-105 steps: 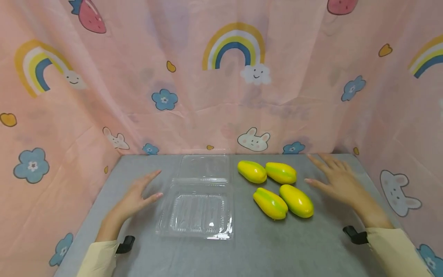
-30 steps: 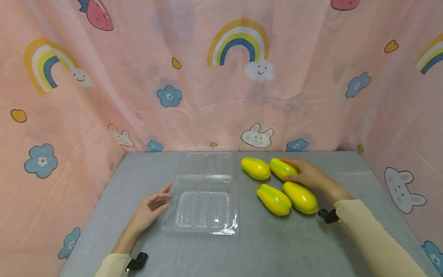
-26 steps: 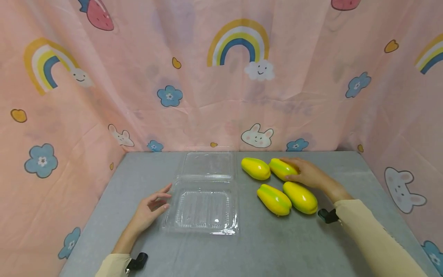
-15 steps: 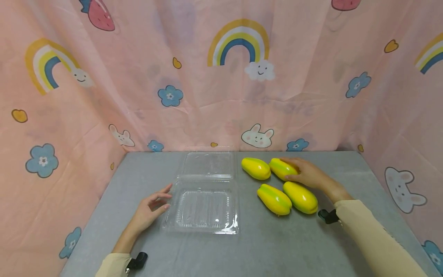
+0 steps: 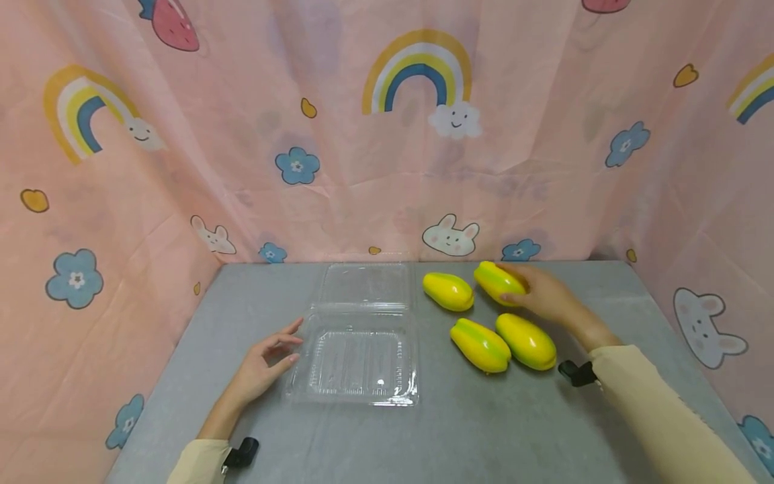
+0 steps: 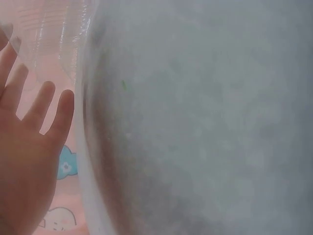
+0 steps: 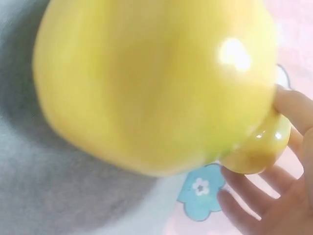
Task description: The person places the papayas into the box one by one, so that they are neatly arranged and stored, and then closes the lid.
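Observation:
My right hand (image 5: 541, 292) grips the back right papaya (image 5: 492, 281), yellow with a green stripe, fingers over its far side and thumb on its near side. In the right wrist view the gripped papaya (image 7: 259, 152) is partly hidden behind a nearer papaya (image 7: 146, 88). Three other papayas lie on the table: one at the back left (image 5: 447, 291), one at the front left (image 5: 480, 345), one at the front right (image 5: 526, 341). My left hand (image 5: 256, 370), fingers relaxed and holding nothing, has its fingertips right at the left rim of a clear plastic clamshell box (image 5: 357, 363).
The box's lid (image 5: 365, 286) lies folded back toward the curtain. A pink patterned curtain (image 5: 338, 208) stands behind and beside the grey table (image 5: 471, 430). A black wrist camera (image 5: 242, 454) sits on the left wrist, another camera (image 5: 577, 373) on the right.
My right hand came in from the right, took hold of the back right papaya and shifted it slightly up and away from the others. My left hand moved in to the box's rim.

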Action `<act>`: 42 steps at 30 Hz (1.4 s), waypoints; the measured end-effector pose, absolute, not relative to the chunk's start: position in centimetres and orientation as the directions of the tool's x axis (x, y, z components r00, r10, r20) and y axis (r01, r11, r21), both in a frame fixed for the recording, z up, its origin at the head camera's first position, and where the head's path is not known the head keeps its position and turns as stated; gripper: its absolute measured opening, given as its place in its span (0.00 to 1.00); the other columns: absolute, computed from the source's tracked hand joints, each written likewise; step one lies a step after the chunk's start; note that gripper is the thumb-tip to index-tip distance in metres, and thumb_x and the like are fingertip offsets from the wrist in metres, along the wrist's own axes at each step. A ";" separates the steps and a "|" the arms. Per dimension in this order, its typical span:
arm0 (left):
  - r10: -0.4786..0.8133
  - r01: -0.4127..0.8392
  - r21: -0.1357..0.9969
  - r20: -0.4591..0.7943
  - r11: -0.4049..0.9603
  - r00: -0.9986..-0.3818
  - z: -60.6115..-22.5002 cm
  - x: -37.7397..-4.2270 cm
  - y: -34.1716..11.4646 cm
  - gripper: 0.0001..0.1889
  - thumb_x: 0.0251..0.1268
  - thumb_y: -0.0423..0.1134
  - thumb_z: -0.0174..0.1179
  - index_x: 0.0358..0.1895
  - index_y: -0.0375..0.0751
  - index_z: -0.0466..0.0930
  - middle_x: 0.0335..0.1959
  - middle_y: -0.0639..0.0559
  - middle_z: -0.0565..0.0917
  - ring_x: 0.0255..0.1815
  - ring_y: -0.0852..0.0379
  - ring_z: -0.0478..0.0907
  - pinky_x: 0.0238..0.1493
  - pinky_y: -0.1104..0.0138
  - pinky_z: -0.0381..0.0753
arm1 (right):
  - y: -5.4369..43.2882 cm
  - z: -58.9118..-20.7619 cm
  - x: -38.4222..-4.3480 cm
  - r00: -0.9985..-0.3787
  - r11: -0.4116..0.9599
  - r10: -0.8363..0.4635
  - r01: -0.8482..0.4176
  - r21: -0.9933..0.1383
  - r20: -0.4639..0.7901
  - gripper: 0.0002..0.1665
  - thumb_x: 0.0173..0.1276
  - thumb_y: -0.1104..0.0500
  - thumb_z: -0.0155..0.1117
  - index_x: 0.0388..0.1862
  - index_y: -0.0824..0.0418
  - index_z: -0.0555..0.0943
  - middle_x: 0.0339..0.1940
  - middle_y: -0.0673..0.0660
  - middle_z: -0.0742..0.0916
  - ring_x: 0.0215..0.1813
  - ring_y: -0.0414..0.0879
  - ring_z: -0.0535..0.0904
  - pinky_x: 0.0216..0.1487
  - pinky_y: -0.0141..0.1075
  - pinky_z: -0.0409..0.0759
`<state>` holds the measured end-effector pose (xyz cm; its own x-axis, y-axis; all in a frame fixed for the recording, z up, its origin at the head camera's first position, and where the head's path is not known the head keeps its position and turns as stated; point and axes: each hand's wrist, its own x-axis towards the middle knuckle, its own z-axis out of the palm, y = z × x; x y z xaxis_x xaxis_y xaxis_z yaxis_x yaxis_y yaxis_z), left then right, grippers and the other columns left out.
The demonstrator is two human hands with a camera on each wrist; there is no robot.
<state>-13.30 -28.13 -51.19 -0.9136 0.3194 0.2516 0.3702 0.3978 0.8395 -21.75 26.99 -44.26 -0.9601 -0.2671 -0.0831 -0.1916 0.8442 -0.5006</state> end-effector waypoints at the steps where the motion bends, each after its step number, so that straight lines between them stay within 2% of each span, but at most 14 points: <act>1: 0.321 0.371 0.840 0.252 0.396 -0.913 -51.2 -13.3 -28.1 0.12 0.66 0.30 0.63 0.51 0.35 0.80 0.74 0.42 0.69 0.72 0.74 0.65 0.61 0.74 0.75 | 26.9 -44.1 -21.8 -0.961 0.843 -0.266 -0.195 -0.501 -0.074 0.45 0.68 0.40 0.64 0.79 0.51 0.60 0.75 0.64 0.71 0.71 0.64 0.69 0.68 0.66 0.65; 8: 0.331 0.372 0.842 0.249 0.390 -0.910 -51.2 -13.5 -28.0 0.12 0.67 0.29 0.61 0.51 0.34 0.80 0.74 0.42 0.69 0.70 0.74 0.68 0.61 0.71 0.76 | 25.9 -42.3 -21.5 -0.964 0.840 -0.266 -0.221 -0.496 -0.022 0.47 0.66 0.36 0.64 0.78 0.51 0.61 0.74 0.63 0.73 0.68 0.63 0.71 0.65 0.64 0.69; 16: 0.329 0.367 0.847 0.246 0.385 -0.912 -51.4 -13.6 -28.0 0.12 0.66 0.29 0.61 0.51 0.34 0.80 0.74 0.42 0.69 0.70 0.72 0.69 0.60 0.69 0.77 | 23.8 -41.0 -20.6 -0.963 0.844 -0.268 -0.241 -0.478 0.011 0.45 0.66 0.37 0.65 0.78 0.48 0.62 0.70 0.61 0.77 0.56 0.56 0.76 0.55 0.55 0.76; 21: 0.333 0.365 0.863 0.250 0.348 -0.909 -51.5 -13.7 -28.1 0.12 0.67 0.29 0.61 0.51 0.31 0.77 0.74 0.40 0.68 0.70 0.70 0.70 0.60 0.72 0.77 | 22.2 -40.9 -20.4 -0.953 0.824 -0.301 -0.273 -0.496 0.023 0.44 0.66 0.39 0.66 0.78 0.46 0.61 0.74 0.57 0.75 0.56 0.54 0.78 0.55 0.53 0.78; 25: 0.341 0.356 0.881 0.246 0.311 -0.907 -51.5 -13.7 -28.0 0.12 0.67 0.28 0.60 0.51 0.28 0.74 0.75 0.38 0.66 0.70 0.68 0.71 0.62 0.75 0.76 | 20.9 -40.7 -20.0 -0.936 0.787 -0.347 -0.327 -0.523 0.064 0.44 0.66 0.42 0.68 0.77 0.47 0.63 0.74 0.56 0.75 0.61 0.55 0.78 0.59 0.54 0.78; 28: 0.347 0.351 0.882 0.237 0.315 -0.908 -51.4 -13.7 -28.0 0.13 0.68 0.29 0.59 0.53 0.28 0.74 0.76 0.39 0.65 0.71 0.69 0.70 0.63 0.75 0.75 | 20.0 -40.4 -19.5 -0.923 0.757 -0.374 -0.358 -0.546 0.086 0.43 0.65 0.44 0.69 0.76 0.48 0.65 0.74 0.55 0.75 0.67 0.56 0.75 0.65 0.57 0.75; 32: 0.348 0.347 0.875 0.227 0.336 -0.909 -51.4 -13.7 -28.0 0.15 0.69 0.30 0.59 0.56 0.30 0.74 0.76 0.40 0.65 0.71 0.73 0.68 0.63 0.74 0.75 | 18.7 -40.2 -18.9 -0.919 0.742 -0.385 -0.362 -0.564 0.084 0.42 0.64 0.44 0.70 0.75 0.47 0.66 0.72 0.53 0.77 0.69 0.55 0.74 0.66 0.57 0.73; 42: 0.376 0.391 0.852 0.255 0.348 -0.891 -51.0 -13.4 -28.0 0.12 0.70 0.28 0.57 0.54 0.29 0.74 0.74 0.35 0.66 0.72 0.72 0.67 0.65 0.74 0.74 | 15.9 -40.6 -18.4 -0.916 0.731 -0.401 -0.340 -0.591 0.031 0.42 0.63 0.41 0.70 0.75 0.42 0.66 0.68 0.47 0.79 0.58 0.48 0.77 0.59 0.50 0.76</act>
<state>-13.44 -28.03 -51.00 -0.8907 0.3765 0.2547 0.3907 0.3478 0.8523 -18.44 15.90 -40.63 -0.9155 -0.4011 0.0310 -0.3404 0.7313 -0.5910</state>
